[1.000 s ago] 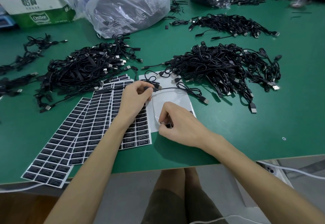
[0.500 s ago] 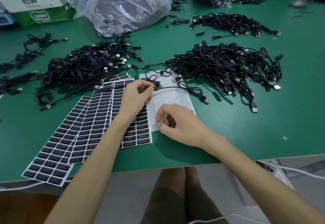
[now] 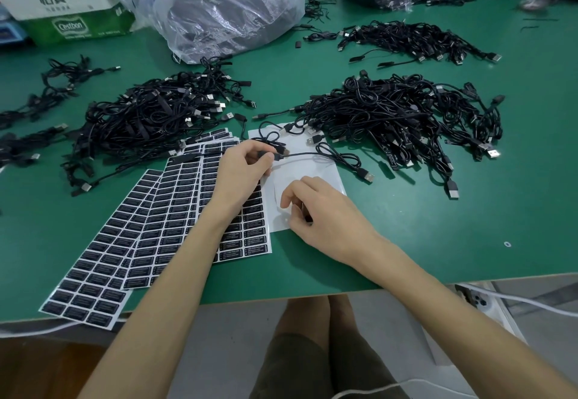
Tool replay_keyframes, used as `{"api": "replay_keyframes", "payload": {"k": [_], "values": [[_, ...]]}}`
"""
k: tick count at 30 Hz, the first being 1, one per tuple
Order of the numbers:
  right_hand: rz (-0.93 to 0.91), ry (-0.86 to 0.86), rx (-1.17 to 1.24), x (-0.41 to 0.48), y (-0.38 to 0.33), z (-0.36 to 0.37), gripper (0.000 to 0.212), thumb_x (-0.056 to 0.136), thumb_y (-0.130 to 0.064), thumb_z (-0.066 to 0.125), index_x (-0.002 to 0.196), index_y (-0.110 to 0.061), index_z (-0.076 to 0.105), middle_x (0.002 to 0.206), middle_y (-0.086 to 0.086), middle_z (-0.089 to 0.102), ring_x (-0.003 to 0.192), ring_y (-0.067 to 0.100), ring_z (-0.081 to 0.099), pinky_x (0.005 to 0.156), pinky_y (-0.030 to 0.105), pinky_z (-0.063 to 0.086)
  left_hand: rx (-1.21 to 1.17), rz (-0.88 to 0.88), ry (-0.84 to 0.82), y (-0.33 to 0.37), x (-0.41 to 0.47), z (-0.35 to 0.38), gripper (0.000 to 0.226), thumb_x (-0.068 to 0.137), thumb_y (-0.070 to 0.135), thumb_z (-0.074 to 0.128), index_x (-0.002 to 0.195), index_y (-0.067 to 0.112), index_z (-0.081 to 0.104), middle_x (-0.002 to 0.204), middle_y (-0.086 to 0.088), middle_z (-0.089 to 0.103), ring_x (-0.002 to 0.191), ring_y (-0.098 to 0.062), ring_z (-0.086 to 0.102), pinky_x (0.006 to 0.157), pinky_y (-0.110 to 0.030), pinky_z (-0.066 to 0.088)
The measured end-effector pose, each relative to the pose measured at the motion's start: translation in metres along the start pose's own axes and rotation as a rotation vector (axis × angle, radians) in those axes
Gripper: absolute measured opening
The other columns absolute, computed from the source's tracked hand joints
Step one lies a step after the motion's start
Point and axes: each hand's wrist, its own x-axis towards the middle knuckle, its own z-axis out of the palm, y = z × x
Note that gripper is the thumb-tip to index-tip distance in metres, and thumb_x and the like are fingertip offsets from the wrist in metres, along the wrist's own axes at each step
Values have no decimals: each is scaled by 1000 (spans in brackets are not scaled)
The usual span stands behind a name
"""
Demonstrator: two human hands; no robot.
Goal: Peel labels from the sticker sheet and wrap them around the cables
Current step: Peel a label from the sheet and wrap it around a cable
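Head camera looks down on a green table (image 3: 438,242) with a white backing sheet (image 3: 316,173) in the middle, mostly stripped of stickers. The left hand (image 3: 240,173) lies over the backing sheet's left edge, thumb and forefinger pinching a black cable (image 3: 331,156) that loops across the sheet's far half. The cable's USB plug (image 3: 366,177) rests just past the sheet's right edge. The right hand (image 3: 325,217) sits on the sheet's near right corner, fingers curled, with a small dark label (image 3: 308,218) pinched between them.

Left of the backing sheet, touching it, fanned sticker sheets (image 3: 150,226) of black labels run toward the table's near edge, and the lowest corner overhangs that edge. Beyond the backing sheet's far right corner a large cable pile (image 3: 406,123) overlaps it. Another cable pile (image 3: 147,123) lies beyond the sheet's far left. Bare green surface opens to the right of the backing sheet and between it and the table's near edge. Far behind the backing sheet stands a clear plastic bag (image 3: 228,7).
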Motion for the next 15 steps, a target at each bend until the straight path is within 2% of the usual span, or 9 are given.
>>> {"api": "replay_keyframes", "payload": {"k": [8,15], "values": [[53,-16,137,3,7,2,16,94,-15,60,104,-27,61,90,-9,57,84,7,51,77,35,51,-7,-3,0,0,0,0,12,96,6,65,101,12,74,67,0,68,63,-16,61,64,-32,53],[153,-2,350,6,14,0,13,91,-9,67,94,-20,73,80,-7,67,70,4,58,66,14,47,-4,-3,-1,0,0,0,12,96,7,65,101,13,74,68,-2,68,64,-17,61,65,-36,54]]}}
